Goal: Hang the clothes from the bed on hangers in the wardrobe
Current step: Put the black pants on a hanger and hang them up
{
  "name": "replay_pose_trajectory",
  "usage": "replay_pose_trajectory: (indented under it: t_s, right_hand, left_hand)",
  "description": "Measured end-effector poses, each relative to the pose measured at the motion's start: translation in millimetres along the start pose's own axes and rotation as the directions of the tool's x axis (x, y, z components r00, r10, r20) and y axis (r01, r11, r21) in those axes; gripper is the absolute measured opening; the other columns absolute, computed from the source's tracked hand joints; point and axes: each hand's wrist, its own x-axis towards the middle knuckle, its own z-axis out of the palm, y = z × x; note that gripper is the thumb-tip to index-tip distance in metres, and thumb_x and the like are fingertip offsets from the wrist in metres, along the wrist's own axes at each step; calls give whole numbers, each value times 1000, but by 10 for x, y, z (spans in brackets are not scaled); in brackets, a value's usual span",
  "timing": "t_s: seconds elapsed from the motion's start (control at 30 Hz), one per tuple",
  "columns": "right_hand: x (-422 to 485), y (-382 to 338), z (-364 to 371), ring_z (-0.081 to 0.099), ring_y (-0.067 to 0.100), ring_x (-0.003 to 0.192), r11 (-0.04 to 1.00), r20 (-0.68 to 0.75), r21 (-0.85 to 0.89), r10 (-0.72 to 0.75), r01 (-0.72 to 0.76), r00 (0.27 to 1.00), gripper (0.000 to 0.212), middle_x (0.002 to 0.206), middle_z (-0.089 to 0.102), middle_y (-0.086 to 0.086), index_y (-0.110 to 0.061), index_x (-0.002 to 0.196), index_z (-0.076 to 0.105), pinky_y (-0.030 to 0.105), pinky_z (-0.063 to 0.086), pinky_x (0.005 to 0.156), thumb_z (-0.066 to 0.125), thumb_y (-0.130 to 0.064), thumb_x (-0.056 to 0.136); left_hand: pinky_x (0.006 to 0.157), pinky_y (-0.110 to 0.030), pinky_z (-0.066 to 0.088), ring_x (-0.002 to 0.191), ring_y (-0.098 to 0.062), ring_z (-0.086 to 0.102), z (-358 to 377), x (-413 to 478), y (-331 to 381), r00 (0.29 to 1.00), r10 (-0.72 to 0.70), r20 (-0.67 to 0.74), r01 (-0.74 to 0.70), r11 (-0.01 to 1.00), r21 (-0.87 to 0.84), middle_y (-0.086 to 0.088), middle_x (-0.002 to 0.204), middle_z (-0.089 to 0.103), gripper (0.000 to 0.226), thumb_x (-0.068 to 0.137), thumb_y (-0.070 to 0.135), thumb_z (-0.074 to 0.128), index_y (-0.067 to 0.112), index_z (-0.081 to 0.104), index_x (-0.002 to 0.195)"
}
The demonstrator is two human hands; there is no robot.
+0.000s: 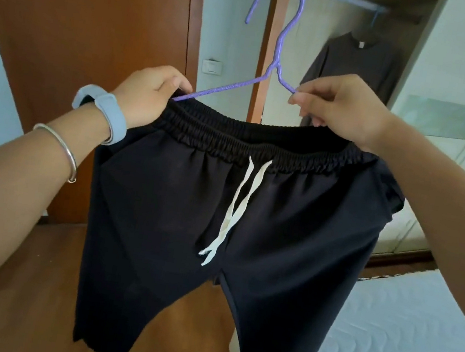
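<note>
Black drawstring shorts [237, 213] hang limp and light in midair, waistband on a thin purple wire hanger [277, 61]; left hand [146, 95] and right hand [342, 108] pinch waistband and hanger ends, the sound hold since soft cloth slips

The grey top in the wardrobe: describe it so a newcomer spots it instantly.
Look into the open wardrobe behind the raised purple hanger. Under its rail hangs the grey top, long-sleeved. It is the only garment there; the black shorts are held in front.
</note>
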Motion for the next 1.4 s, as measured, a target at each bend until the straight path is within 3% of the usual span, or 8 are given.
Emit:
replay_pose_trajectory:
  t_s: [0.37,0.6,0.7,0.83,1.03,1.13,1.27,1.4]
  right_hand:
    - [916,700,536,39,3,47,977,-24,188,106,-99,994,18,64,54,-6,-11,95,71,11,39,54,55,-19,91]
    - [1683,1261,671,46,-6,39,971,37,191,142,-147,989,17,65,56,-4,-8,95,70,2,36,45,56,-16,90]
    - [1914,1551,685,51,-5,47,973,73,148,168,-177,983,19,70,61,-5,-10,99,70,5,45,56,58,-20,89]
    - [2054,2028,596,61,5,81,975,130,-24,224,-223,966,18,86,67,-9,-26,97,69,26,47,92,61,-36,84]
    - [1983,2881,388,52,8,115,860,288,-210,510,-466,811,51,122,55,-16,-42,119,50,27,37,101,69,-46,72]
    - [2018,3050,349,51,6,109,802,237,-256,594,-540,769,55,117,52,-22,-39,125,47,23,36,99,71,-37,75]
    - [2084,3098,353,56,4,88,779,53,-264,601,-569,798,24,96,60,-16,-42,99,58,11,37,75,67,-30,80]
    - [1987,3131,367,53,15,97,729,-222,-275,587,-627,779,39,105,58,-1,-26,119,56,23,39,86,65,-29,82]
  left_hand:
    - [88,-24,33,115,-22,53,592,923,-552,989,-10,148,14,1000,-24,-8,120,63,38,100,20,25,11,51,126]
    - [63,-17,44,52,-1,52,1254,1794,-527,966,122,227,-87,983,-160,7,72,62,29,93,34,45,14,66,96]
    - [63,-24,38,59,-13,44,1558,2076,-596,963,103,249,-33,963,-268,7,62,55,25,91,32,49,18,69,94]
    - [54,-4,35,48,2,47,2028,2381,-697,945,153,287,-34,923,-382,7,59,54,20,92,28,49,21,68,90]
    - [58,3,35,61,3,51,2796,2909,-902,901,237,365,-1,840,-543,20,46,56,21,90,29,52,32,67,75]
    - [55,-1,36,62,-6,47,3108,3168,-924,865,320,387,-24,796,-605,18,45,55,20,90,28,53,27,69,79]
    - [57,1,37,49,8,48,3398,3544,-862,823,420,381,-63,736,-674,19,45,55,22,89,29,54,34,66,72]
    - [46,0,32,42,4,45,3590,3805,-639,777,515,361,-119,683,-720,21,44,56,20,89,28,54,26,70,77]
